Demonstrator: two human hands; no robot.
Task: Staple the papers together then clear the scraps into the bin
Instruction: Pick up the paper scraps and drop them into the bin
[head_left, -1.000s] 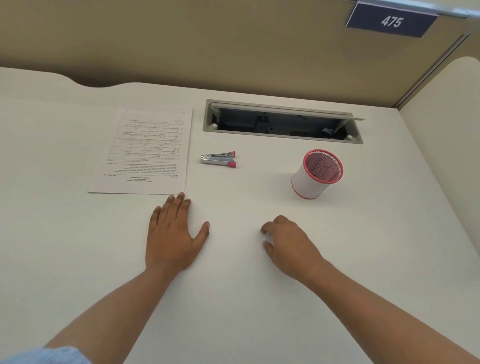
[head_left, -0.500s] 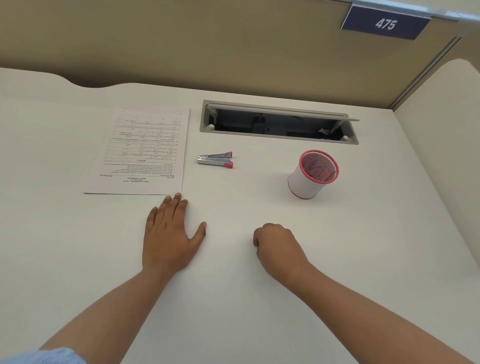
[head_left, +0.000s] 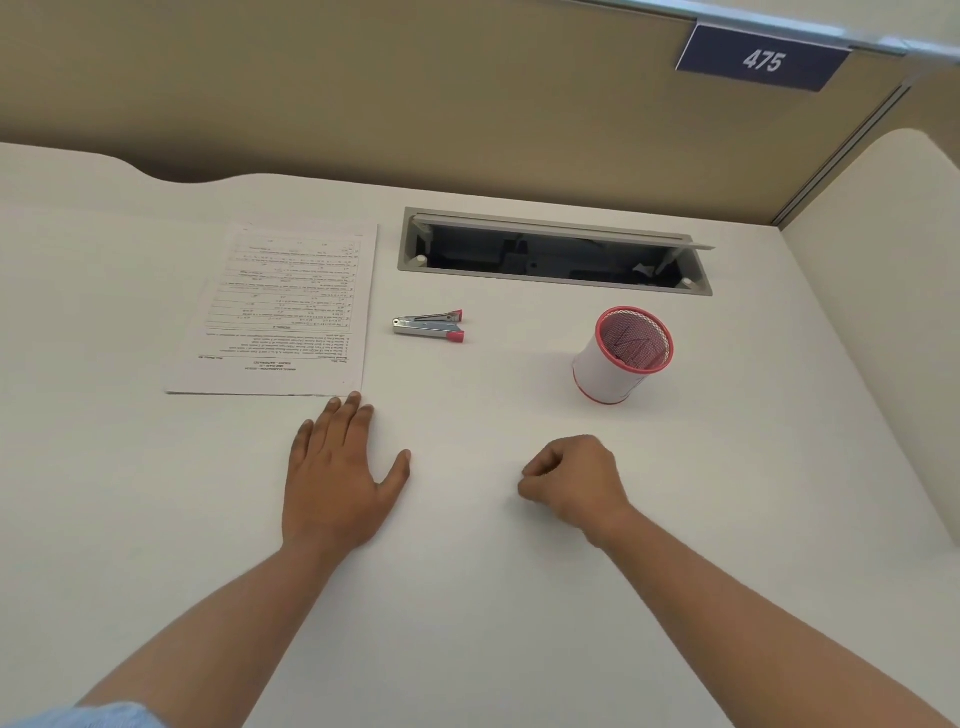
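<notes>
A stack of printed papers (head_left: 291, 312) lies on the white desk (head_left: 467, 597) at the back left. To its right a silver stapler with pink ends (head_left: 428, 326) lies slightly agape. Further right stands a small white mesh bin with a pink rim (head_left: 605, 376). My left hand (head_left: 337, 478) rests flat on the desk, fingers spread, its fingertips just short of the papers' near right corner. My right hand (head_left: 576, 480) is curled into a fist on the desk in front of the bin. A white paper scrap seen under it earlier is hidden inside.
A grey cable hatch (head_left: 550, 254) stands open in the desk behind the stapler and bin. A tan partition (head_left: 415, 93) with a blue "475" sign (head_left: 761, 60) closes the back. A cream side panel (head_left: 883, 338) bounds the right.
My right hand has closed from a loose curl over a white scrap into a tight fist and drawn slightly nearer. The left hand has stayed flat.
</notes>
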